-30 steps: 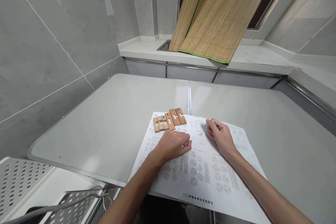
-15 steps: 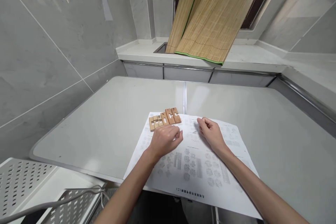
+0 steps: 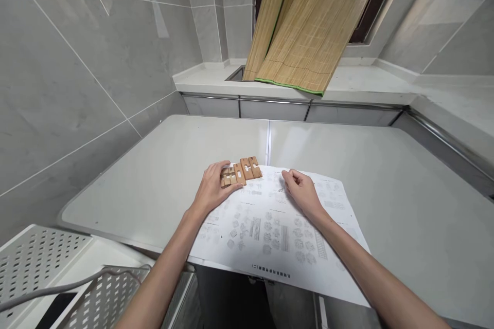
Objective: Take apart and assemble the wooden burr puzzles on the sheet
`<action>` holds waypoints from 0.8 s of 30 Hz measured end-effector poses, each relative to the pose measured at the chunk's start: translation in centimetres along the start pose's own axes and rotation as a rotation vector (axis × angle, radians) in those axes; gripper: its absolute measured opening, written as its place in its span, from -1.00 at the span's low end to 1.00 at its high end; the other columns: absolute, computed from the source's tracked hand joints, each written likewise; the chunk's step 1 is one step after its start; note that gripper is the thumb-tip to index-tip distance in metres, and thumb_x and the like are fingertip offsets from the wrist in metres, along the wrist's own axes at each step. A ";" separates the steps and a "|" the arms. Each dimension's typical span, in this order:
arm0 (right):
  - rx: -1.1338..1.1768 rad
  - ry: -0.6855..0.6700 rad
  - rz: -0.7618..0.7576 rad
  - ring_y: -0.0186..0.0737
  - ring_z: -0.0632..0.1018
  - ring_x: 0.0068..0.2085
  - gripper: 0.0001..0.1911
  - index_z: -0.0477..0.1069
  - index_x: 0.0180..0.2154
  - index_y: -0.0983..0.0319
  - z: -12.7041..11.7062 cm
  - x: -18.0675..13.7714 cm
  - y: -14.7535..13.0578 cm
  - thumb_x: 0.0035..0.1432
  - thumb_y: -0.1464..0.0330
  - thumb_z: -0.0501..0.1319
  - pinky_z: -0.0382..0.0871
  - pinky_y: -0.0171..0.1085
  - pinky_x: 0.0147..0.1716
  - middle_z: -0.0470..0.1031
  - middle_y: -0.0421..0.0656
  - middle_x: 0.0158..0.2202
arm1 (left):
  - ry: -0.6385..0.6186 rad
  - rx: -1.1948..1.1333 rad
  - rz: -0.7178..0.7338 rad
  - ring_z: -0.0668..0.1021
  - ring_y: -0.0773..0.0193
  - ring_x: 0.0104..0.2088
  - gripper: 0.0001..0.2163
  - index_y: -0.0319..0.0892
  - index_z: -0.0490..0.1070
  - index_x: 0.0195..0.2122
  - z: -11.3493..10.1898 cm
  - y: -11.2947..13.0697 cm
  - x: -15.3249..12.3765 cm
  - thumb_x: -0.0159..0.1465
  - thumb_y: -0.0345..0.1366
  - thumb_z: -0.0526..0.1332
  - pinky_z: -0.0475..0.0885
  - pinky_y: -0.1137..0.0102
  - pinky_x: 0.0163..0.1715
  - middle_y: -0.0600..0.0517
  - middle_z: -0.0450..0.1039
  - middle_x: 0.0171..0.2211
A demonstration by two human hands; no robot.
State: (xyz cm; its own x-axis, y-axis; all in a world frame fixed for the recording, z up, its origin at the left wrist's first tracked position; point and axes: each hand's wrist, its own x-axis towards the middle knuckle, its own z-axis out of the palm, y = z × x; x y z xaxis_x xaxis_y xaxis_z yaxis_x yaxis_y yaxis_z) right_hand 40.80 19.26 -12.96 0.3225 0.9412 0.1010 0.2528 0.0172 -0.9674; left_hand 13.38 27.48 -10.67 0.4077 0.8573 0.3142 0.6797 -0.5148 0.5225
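The left hand [image 3: 213, 188] is laying loose fingers on the left end of the sideways wooden blocks [image 3: 244, 169], while the right hand [image 3: 303, 193] is resting curled, empty.

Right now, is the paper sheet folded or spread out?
Spread out. The sheet lies flat on the table, printed diagrams showing across it, no crease visible; the right hand rests on it.

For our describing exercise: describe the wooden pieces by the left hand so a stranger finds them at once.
On the grey table lies a printed sheet. At its far left corner sits a row of wooden pieces, the left hand touching it. Only they are brown and notched.
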 end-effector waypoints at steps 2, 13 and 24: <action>-0.003 -0.001 -0.003 -0.30 0.19 -0.50 -0.51 0.08 -0.52 0.13 0.0 0.0 0.0 0.35 0.07 0.18 0.11 -0.29 -0.45 0.14 -0.32 -0.57 | -0.050 -0.016 -0.046 0.48 -0.13 0.19 -0.30 -0.07 0.29 0.25 -0.2 -0.5 -0.1 0.20 0.12 0.43 0.43 0.01 0.14 -0.15 0.43 0.21; -0.004 -0.010 -0.032 -0.29 0.19 -0.52 -0.47 0.09 -0.52 0.11 0.0 0.2 0.7 0.31 -0.05 0.18 0.12 -0.30 -0.51 0.18 -0.31 -0.58 | -0.079 -0.086 -0.026 0.58 -0.05 0.11 -0.40 -0.04 0.36 0.22 -1.8 -0.7 -1.7 0.21 0.02 0.43 0.51 0.06 0.10 -0.10 0.52 0.14; -0.058 -0.047 -0.064 -0.30 0.21 -0.51 -0.52 0.11 -0.54 0.14 0.0 -0.4 -0.3 0.32 0.07 0.19 0.13 -0.29 -0.44 0.17 -0.33 -0.60 | -0.175 -0.145 0.124 0.57 -0.04 0.13 -0.36 -0.01 0.33 0.25 -0.3 5.3 -5.9 0.19 -0.07 0.49 0.52 0.06 0.12 -0.09 0.50 0.16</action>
State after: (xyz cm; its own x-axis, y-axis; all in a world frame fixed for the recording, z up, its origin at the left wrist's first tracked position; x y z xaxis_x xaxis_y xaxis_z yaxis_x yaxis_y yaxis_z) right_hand 40.55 18.89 -12.69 0.2607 0.9537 0.1500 0.3245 0.0598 -0.9440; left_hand 14.35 19.71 -9.51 0.5903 0.7683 0.2474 0.5286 -0.5996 0.6009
